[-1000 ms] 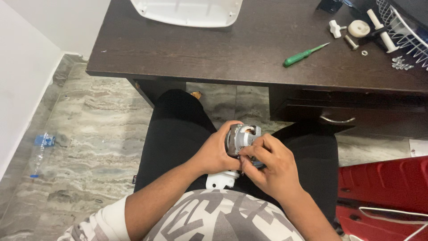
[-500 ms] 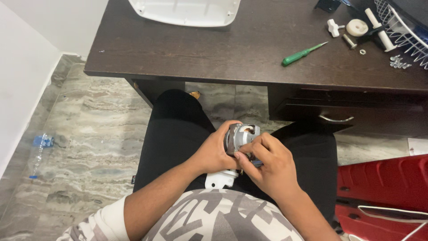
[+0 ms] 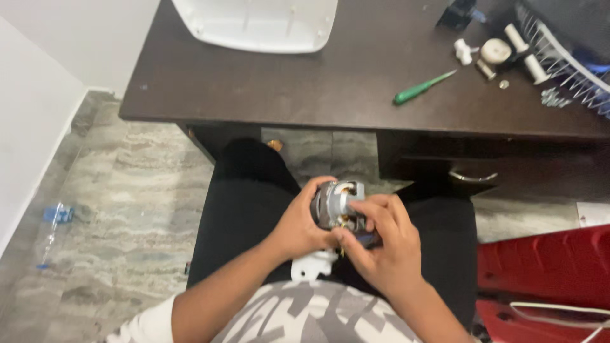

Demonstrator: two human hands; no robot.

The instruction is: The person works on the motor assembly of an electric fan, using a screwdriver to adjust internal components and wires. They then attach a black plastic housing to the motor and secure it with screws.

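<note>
Left hand [image 3: 298,228] and right hand [image 3: 384,251] together over lap, fingers curled, grip closed.

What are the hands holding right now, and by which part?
A small grey electric motor: the left hand wraps its round casing from the side, the right hand pinches its lower end.

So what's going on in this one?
A seated person holds a small grey electric motor over their lap with both hands: the left hand cups its side, and the right hand has its fingers at its end. A white plastic part shows just below. On the dark desk ahead lie a green screwdriver, a white cover and small white fittings.
</note>
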